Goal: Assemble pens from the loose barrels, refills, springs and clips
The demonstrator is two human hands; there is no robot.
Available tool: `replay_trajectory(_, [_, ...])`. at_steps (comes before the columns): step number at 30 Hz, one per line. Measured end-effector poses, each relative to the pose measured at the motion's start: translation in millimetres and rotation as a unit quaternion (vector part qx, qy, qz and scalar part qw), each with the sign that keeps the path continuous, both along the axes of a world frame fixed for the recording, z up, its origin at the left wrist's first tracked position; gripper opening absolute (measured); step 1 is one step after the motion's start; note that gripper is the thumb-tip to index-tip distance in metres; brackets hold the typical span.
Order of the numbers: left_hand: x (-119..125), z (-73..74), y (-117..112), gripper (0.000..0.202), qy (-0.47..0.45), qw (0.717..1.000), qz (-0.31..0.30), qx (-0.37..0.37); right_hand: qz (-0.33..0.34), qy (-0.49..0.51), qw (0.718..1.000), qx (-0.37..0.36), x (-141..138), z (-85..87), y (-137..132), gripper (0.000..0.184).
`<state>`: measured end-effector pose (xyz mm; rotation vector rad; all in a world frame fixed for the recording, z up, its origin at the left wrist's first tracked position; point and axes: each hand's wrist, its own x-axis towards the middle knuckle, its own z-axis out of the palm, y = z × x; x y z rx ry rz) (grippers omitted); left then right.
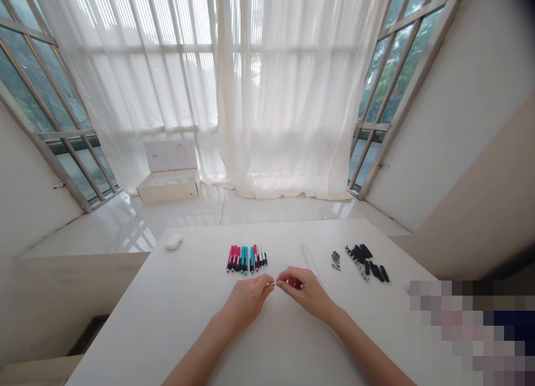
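My left hand [248, 299] and my right hand [307, 292] meet fingertip to fingertip low over the white table. Both are closed in a pinch. A small thin pale piece [271, 284] shows between the fingertips, too small to name. Just beyond my left hand lies a row of pens [244, 259] with pink, teal and white barrels and black ends. Past my right hand lie several thin refills [310, 262], partly hidden by that hand. Farther right are a small pile of springs [335, 260], a line of small grey parts [358, 266] and several black grips [378, 271].
A white rounded case [173, 241] rests near the table's [159, 319] far left corner. An open white box [169, 186] stands on the tiled ledge [251, 207] behind, by a sheer curtain [288, 107]. A blurred-out patch covers the lower right.
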<state>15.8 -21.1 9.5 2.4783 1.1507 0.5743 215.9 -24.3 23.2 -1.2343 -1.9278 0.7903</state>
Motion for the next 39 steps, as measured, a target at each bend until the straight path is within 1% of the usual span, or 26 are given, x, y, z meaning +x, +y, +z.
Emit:
replay_trajectory(4, [-0.3, -4.0, 2.8, 0.019, 0.015, 1.0, -0.005, 0.019, 0.02, -0.026, 0.999, 0.001, 2.2, 6.1, -0.3, 0.025])
replay_trajectory(6, [-0.4, -6.5, 4.7, 0.017, 0.036, 0.999, -0.003, 0.029, 0.024, -0.042, 0.999, 0.009, 14.3, 12.7, 3.6, 0.024])
replay_trajectory(7, [-0.4, -7.5, 5.4, 0.017, 0.048, 0.998, -0.001, 0.034, 0.014, -0.053, 0.998, 0.019, 24.1, 16.9, 6.7, 0.026])
replay_trajectory(9, [-0.1, -8.6, 6.4, 0.016, 0.073, 0.996, 0.007, 0.045, -0.038, -0.087, 0.994, 0.049, 50.1, 25.3, 14.6, 0.03])
replay_trajectory(12, [1.2, -8.2, 6.2, 0.017, 0.102, 0.993, 0.016, 0.058, -0.149, -0.177, 0.97, 0.074, 94.3, 31.3, 26.4, 0.03])
replay_trajectory(15, [2.8, -6.6, 4.8, 0.017, 0.125, 0.99, 0.02, 0.062, -0.229, -0.257, 0.937, 0.054, 127.2, 22.8, 31.5, 0.026])
replay_trajectory(18, [3.7, -5.5, 3.8, 0.018, 0.133, 0.989, 0.025, 0.059, -0.248, -0.285, 0.926, -0.001, 143.2, 7.0, 30.1, 0.024])
replay_trajectory(20, [3.7, -5.4, 3.6, 0.019, 0.134, 0.989, 0.025, 0.058, -0.25, -0.292, 0.923, -0.026, 149.0, -0.8, 28.3, 0.023])
replay_trajectory(23, [3.7, -6.2, 3.7, 0.019, 0.136, 0.989, 0.026, 0.058, -0.255, -0.296, 0.92, -0.026, 156.2, -5.6, 26.5, 0.024])
replay_trajectory(25, [3.8, -6.9, 3.8, 0.019, 0.133, 0.989, 0.028, 0.056, -0.249, -0.297, 0.921, -0.024, 160.0, -6.7, 25.9, 0.024])
replay_trajectory(28, [4.0, -7.5, 3.8, 0.019, 0.129, 0.99, 0.029, 0.054, -0.25, -0.304, 0.918, -0.044, 161.5, -8.3, 25.0, 0.021])
replay_trajectory(31, [4.1, -7.4, 3.9, 0.019, 0.13, 0.989, 0.029, 0.057, -0.25, -0.315, 0.914, -0.06, 158.3, -9.2, 24.1, 0.019])
replay_trajectory(39, [4.6, -5.3, 3.7, 0.02, 0.138, 0.988, 0.024, 0.058, -0.237, -0.331, 0.911, -0.072, 151.7, -7.2, 24.6, 0.02])
